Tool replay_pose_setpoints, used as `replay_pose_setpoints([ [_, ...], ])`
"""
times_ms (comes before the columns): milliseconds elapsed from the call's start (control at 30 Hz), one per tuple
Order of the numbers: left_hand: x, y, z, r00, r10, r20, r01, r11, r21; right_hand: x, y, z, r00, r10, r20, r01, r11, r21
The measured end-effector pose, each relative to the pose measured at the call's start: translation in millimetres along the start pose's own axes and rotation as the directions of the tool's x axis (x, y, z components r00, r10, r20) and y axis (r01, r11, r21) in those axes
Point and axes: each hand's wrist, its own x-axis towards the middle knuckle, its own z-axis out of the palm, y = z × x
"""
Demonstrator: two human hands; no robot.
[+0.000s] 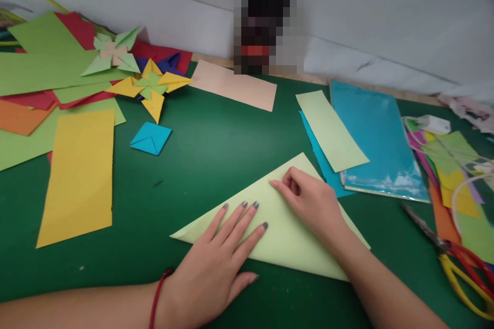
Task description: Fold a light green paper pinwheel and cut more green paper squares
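Head view: pale green sheet (304, 239), folded to triangle, lies on worktop (227, 128) under both hands. Left hand (222, 247) spread flat, palm down, gripping nothing; likely weighting paper against slipping. Right hand (312, 195) half curled, thumb on paper near upper edge, probably pressing it level; cannot tell whether fingertips pinch anything. Scissors (442, 248) right of right hand, yellow paper (79, 180) left of left hand: both apart, presumably leaving sheet unobstructed.
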Motion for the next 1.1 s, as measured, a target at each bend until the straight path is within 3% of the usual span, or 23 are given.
replay_pose_setpoints([
  [667, -2.3, -4.6, -3.4, 1.0, 0.013, 0.012, -0.012, 0.999, -0.035, -0.6, -0.1, 0.3, 0.999, -0.021, -0.025, 0.021, 1.0, 0.002],
  [1100, -33.8, -13.8, -6.9, 1.0, 0.008, 0.018, -0.008, 1.0, -0.007, 0.2, -1.7, -0.7, 1.0, 0.001, -0.022, -0.001, 1.0, 0.003],
])
